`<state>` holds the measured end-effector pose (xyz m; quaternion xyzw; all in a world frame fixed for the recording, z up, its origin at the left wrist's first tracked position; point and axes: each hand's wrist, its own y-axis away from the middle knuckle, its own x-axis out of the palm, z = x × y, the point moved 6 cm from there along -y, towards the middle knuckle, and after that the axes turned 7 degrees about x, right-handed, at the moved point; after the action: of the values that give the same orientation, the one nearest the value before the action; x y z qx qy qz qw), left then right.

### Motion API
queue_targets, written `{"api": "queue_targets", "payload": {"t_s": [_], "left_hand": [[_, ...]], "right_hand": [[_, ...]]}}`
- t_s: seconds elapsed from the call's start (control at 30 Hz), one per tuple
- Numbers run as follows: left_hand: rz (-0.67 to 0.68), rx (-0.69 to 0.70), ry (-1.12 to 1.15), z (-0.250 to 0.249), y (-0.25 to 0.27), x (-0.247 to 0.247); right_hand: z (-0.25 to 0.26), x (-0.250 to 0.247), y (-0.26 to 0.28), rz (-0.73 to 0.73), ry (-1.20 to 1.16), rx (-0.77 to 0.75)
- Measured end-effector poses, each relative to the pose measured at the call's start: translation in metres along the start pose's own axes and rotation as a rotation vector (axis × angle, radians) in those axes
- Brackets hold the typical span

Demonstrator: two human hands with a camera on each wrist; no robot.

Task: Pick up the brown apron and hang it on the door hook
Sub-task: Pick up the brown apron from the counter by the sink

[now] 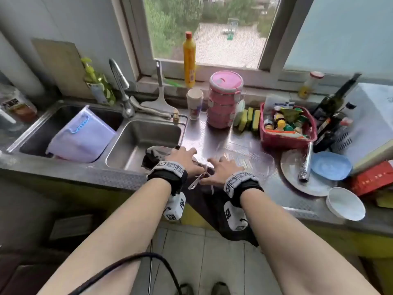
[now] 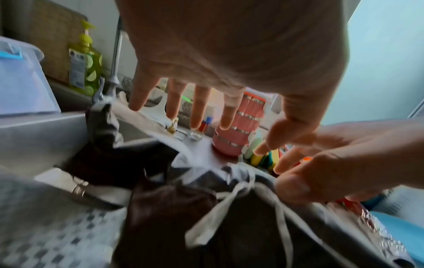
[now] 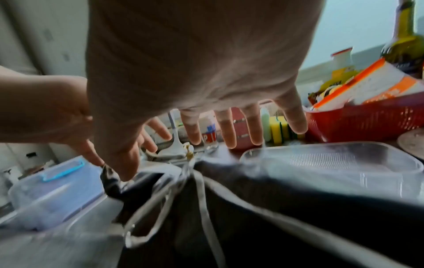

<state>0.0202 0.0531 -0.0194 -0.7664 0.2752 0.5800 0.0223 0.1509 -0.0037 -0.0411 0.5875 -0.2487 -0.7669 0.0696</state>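
Observation:
The brown apron [image 1: 209,202] lies bunched over the counter's front edge beside the right sink basin, and part of it hangs down the cabinet front. Its pale ties [image 1: 198,180] are knotted on top. My left hand [image 1: 182,157] hovers over the bunched end by the basin with its fingers spread. My right hand [image 1: 223,169] is just right of the ties, fingers also spread. In the left wrist view the left hand [image 2: 231,76] is splayed above the apron [image 2: 165,208] and grips nothing. In the right wrist view the right hand [image 3: 206,72] is splayed above the apron [image 3: 263,208]. No door hook is in view.
A double sink [image 1: 148,135] holds a purple lidded box [image 1: 83,137] in its left basin. A clear plastic tray [image 1: 248,160] lies just right of my right hand. Behind stand a pink stacked container [image 1: 223,103], sponges and a red basket [image 1: 287,139]. Plates and bowls crowd the right.

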Motion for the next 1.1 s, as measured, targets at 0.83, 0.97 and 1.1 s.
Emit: {"api": "queue_targets", "payload": {"t_s": [0.83, 0.97, 1.1], "left_hand": [[-0.039, 0.166, 0.091, 0.021, -0.023, 0.124], [-0.086, 0.194, 0.102, 0.011, -0.012, 0.091], [-0.182, 0.252, 0.057, -0.001, -0.001, 0.039]], "right_hand": [[0.002, 0.095, -0.042, 0.003, 0.062, -0.096], [0.009, 0.066, -0.024, -0.028, 0.049, -0.130], [0.019, 0.018, -0.005, -0.111, -0.005, -0.130]]}}
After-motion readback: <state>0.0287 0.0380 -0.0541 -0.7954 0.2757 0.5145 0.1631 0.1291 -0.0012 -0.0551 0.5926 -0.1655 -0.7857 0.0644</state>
